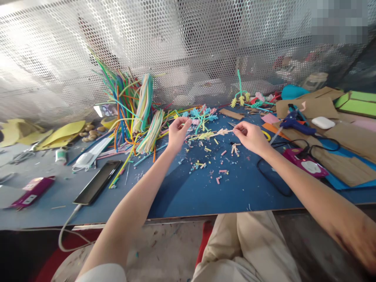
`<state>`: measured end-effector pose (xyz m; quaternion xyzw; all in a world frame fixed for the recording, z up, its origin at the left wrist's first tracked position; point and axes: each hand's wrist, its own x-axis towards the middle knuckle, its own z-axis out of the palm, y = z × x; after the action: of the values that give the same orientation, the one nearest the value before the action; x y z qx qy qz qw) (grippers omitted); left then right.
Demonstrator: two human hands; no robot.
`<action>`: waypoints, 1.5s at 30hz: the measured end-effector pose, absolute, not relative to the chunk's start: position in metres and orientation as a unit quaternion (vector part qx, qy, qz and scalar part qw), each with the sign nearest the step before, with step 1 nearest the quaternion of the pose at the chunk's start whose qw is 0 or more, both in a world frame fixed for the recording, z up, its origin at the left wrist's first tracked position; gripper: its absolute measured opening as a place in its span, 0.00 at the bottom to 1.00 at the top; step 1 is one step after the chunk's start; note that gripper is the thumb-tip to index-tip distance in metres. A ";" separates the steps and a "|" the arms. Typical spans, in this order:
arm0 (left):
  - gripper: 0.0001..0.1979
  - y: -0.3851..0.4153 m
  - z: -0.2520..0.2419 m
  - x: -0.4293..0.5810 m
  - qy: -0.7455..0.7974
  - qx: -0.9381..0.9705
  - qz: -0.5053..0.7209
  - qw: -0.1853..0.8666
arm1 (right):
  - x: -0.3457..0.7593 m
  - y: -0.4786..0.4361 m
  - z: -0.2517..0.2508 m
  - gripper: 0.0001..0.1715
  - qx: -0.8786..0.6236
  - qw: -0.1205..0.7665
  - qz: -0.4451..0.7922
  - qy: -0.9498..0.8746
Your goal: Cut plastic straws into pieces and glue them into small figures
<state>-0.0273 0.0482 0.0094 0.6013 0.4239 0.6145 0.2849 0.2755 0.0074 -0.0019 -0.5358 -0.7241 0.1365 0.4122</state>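
My left hand is raised above the blue tabletop with thumb and fingers pinched together; what is between them, if anything, is too small to make out. Fingertips of my right hand meet the end of a pale pink and yellow pipe-cleaner sprig, which stretches between the hands. Behind the left fingertips lies a cluster of blue, pink and green pipe-cleaner shapes. Scissors with a yellow handle are partly hidden by my right hand, their blade tip showing beyond it. Short clippings are scattered below.
Bundled pipe cleaners stand left, near a phone with a cable. At right lie a blue glue gun, its black cord, a magenta box and cardboard. A perforated metal screen closes the back.
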 end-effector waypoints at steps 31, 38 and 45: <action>0.14 0.032 0.007 -0.033 0.364 0.924 0.115 0.003 | 0.276 0.007 -0.002 0.11 -0.532 0.410 0.143 -0.727; 0.14 0.031 0.007 -0.029 0.322 0.936 0.114 0.081 | 0.276 0.007 -0.002 0.10 -0.533 0.408 0.141 -0.728; 0.13 0.038 0.001 -0.027 0.318 0.934 0.128 0.102 | 0.276 0.007 -0.002 0.10 -0.538 0.403 0.145 -0.726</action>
<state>-0.0271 0.0378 0.0013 0.9338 0.3181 0.1284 0.1021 0.2758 0.0074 -0.0022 -0.5384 -0.7259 0.1448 0.4028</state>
